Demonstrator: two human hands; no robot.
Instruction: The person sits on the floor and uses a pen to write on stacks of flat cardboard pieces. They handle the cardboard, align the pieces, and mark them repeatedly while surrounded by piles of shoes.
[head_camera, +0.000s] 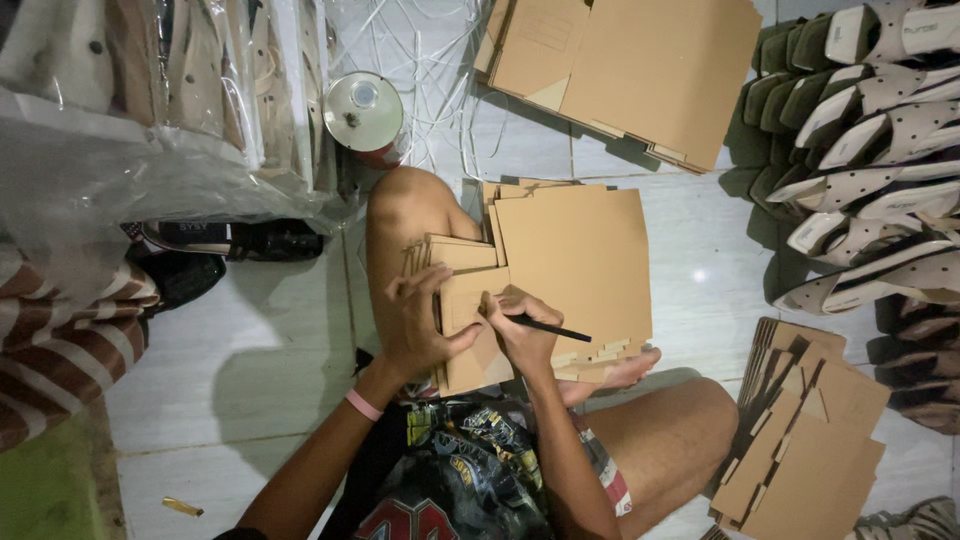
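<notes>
Marking flat cardboard on the lap

Right hand fingers pinch a slim black pen; left hand fingers clasp the matte brown folded box blank.

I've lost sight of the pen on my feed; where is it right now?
In the head view, the black pen is in the right hand, centre frame, its tip over the flat cardboard box blanks on the lap.
</notes>
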